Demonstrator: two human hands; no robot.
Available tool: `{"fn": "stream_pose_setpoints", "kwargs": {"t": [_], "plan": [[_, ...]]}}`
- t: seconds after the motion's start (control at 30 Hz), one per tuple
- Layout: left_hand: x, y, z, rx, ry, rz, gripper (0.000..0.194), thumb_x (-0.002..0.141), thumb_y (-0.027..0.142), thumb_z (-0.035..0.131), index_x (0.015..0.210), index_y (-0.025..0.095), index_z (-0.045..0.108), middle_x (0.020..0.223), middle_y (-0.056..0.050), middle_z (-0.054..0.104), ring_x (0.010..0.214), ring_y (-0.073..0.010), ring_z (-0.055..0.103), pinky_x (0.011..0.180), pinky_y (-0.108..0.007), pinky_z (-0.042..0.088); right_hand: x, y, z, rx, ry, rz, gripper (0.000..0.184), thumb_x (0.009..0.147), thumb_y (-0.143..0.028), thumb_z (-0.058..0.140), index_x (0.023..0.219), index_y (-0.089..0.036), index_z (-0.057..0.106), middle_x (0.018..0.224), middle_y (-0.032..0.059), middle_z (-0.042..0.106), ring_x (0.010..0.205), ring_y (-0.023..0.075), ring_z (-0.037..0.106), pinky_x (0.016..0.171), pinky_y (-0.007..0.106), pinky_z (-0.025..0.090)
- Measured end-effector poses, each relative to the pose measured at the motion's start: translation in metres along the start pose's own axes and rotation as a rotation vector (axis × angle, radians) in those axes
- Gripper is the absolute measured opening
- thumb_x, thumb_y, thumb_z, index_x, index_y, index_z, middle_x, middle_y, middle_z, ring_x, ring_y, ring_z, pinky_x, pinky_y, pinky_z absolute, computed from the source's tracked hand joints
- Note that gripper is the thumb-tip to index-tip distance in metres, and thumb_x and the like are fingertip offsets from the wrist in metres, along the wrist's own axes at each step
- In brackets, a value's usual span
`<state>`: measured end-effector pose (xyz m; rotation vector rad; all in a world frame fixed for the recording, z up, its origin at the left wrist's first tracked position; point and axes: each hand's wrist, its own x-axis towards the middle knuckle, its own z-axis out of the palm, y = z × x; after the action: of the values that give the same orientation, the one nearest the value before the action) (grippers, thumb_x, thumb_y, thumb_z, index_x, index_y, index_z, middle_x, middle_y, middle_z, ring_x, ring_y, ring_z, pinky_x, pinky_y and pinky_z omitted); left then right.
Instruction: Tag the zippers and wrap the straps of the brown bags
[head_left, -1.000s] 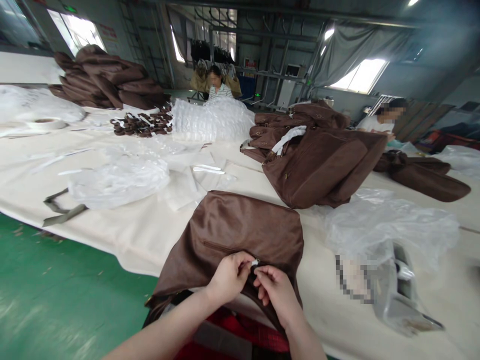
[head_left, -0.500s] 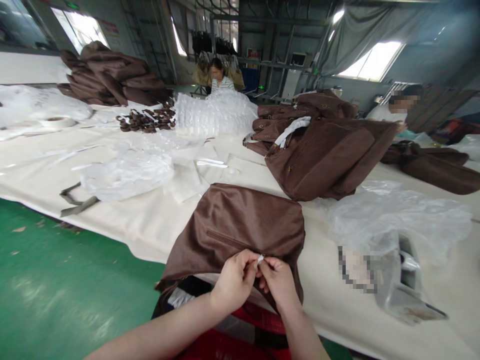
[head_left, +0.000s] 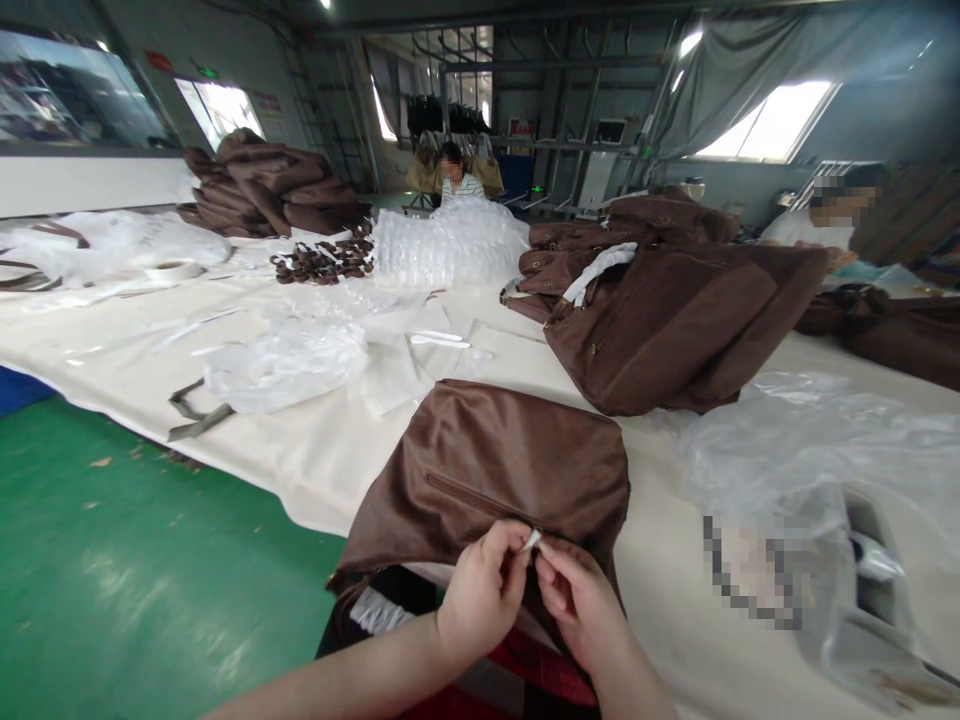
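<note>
The small white scrap [head_left: 532, 541] is at the lower centre of the frame, between your fingertips, its length tilting up rightward. Your left hand [head_left: 486, 582] is closed in a pinch on it; your right hand [head_left: 579, 600] curls equally near, though whether it grips too, I cannot tell. Beneath, the brown bag [head_left: 517, 445] lies partly on the desk [head_left: 307, 440], its zip [head_left: 476, 499] slanting down from the left toward your fingers.

Brown bag [head_left: 525, 440], white scrap [head_left: 532, 540], cream tablecloth [head_left: 322, 450], green floor [head_left: 150, 560], white-and-dark striped shirt [head_left: 468, 188]
</note>
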<state>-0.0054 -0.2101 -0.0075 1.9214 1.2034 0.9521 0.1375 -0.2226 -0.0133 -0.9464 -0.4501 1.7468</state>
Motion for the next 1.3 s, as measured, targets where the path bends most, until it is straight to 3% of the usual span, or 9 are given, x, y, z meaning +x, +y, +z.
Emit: {"fn": "stream_pose_setpoints", "kwargs": {"t": [0.1,0.2,0.27,0.47,0.7,0.9,1.07,1.3], "plan": [[0.001,-0.003,-0.003,-0.051,0.063,-0.102,0.026,0.089,0.029,0.054,0.111,0.02,0.043,0.074,0.001,0.062,0.058,-0.0129,0.059,0.058,-0.023,0.047,0.002,0.004,-0.003,-0.011,-0.002,-0.008,0.025,0.071,-0.035,0.078,0.073,-0.014,0.064,0.053,-0.0062,0.046,0.039,0.0012,0.025,0.038,0.018,0.01],[0.004,-0.001,-0.01,0.032,-0.026,-0.122,0.016,0.089,0.036,0.055,0.091,0.02,0.055,0.068,0.0,0.06,0.057,-0.0121,0.056,0.055,-0.022,0.045,0.003,0.006,-0.006,-0.007,0.012,-0.002,0.026,0.07,-0.035,0.079,0.08,-0.014,0.068,0.054,-0.0061,0.046,0.041,0.0013,0.027,0.039,0.016,0.014],[0.006,0.003,-0.014,0.086,-0.077,-0.086,0.021,0.091,0.036,0.053,0.081,0.02,0.061,0.07,-0.001,0.062,0.062,-0.0129,0.058,0.06,-0.023,0.046,0.004,0.006,-0.007,-0.007,0.02,0.004,0.027,0.069,-0.035,0.08,0.08,-0.014,0.068,0.054,-0.0059,0.047,0.041,0.0014,0.028,0.039,0.016,0.015],[0.005,0.007,-0.013,0.157,-0.006,0.048,0.017,0.09,0.026,0.054,0.102,0.023,0.065,0.086,-0.003,0.066,0.076,-0.0148,0.061,0.071,-0.025,0.05,0.003,0.006,-0.007,-0.018,-0.001,-0.004,0.029,0.069,-0.038,0.081,0.074,-0.014,0.066,0.053,-0.0054,0.047,0.039,0.0016,0.029,0.037,0.017,0.014],[0.002,-0.002,-0.015,0.313,0.017,0.3,0.03,0.091,0.018,0.051,0.12,0.024,0.058,0.103,-0.004,0.067,0.092,-0.0168,0.062,0.085,-0.03,0.053,0.001,0.003,0.0,-0.031,0.04,0.001,0.033,0.063,-0.04,0.084,0.067,-0.014,0.063,0.052,-0.0049,0.05,0.038,0.0014,0.033,0.036,0.016,0.016],[-0.003,-0.005,-0.018,0.352,-0.003,0.399,0.033,0.091,0.012,0.046,0.119,0.023,0.059,0.109,-0.006,0.064,0.097,-0.0174,0.061,0.085,-0.029,0.053,-0.003,0.001,0.001,0.009,0.011,-0.056,0.033,0.07,-0.044,0.077,0.076,-0.013,0.067,0.059,-0.0011,0.057,0.044,0.0056,0.044,0.039,0.017,0.028],[-0.003,0.007,-0.023,0.192,-0.002,0.31,0.028,0.088,0.009,0.046,0.11,0.021,0.058,0.106,-0.006,0.063,0.098,-0.0162,0.061,0.089,-0.028,0.052,0.001,0.006,0.006,-0.129,0.079,-0.082,0.04,0.067,-0.05,0.078,0.066,-0.014,0.062,0.051,-0.0039,0.05,0.037,0.0035,0.037,0.034,0.016,0.021],[0.025,0.004,-0.043,0.083,0.126,0.127,0.016,0.09,0.018,0.047,0.101,0.021,0.058,0.088,-0.003,0.062,0.08,-0.0138,0.061,0.07,-0.025,0.052,0.005,0.014,0.004,-0.226,0.125,-0.123,0.047,0.069,-0.059,0.072,0.065,-0.015,0.059,0.05,-0.0048,0.049,0.034,0.0023,0.033,0.032,0.017,0.016]]}}
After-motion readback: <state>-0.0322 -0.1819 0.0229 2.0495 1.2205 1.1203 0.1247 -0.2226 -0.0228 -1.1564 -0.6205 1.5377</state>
